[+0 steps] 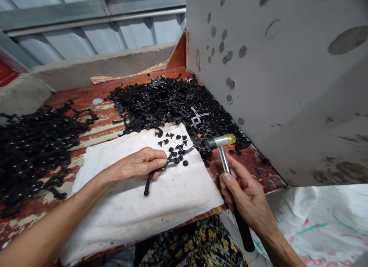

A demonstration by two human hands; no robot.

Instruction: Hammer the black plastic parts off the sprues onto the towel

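Over a white cloth [138,221], my left hand [143,162] pinches a black branched part [148,182]; one arm of it hangs toward the cloth. Small round black caps [185,163] lie scattered on the cloth just right of its fingertips. My right hand [244,190] is closed around the handle of a small mallet [224,159], whose head has a black face at the left and a yellow face at the right. The mallet head is raised, to the right of the part and apart from it.
A large heap of black pieces [161,98] covers the table behind the cloth. Another pile of black parts [34,136] sits at the left. A grey stained panel [273,98] stands along the right side. White sacks [324,221] lie at lower right.
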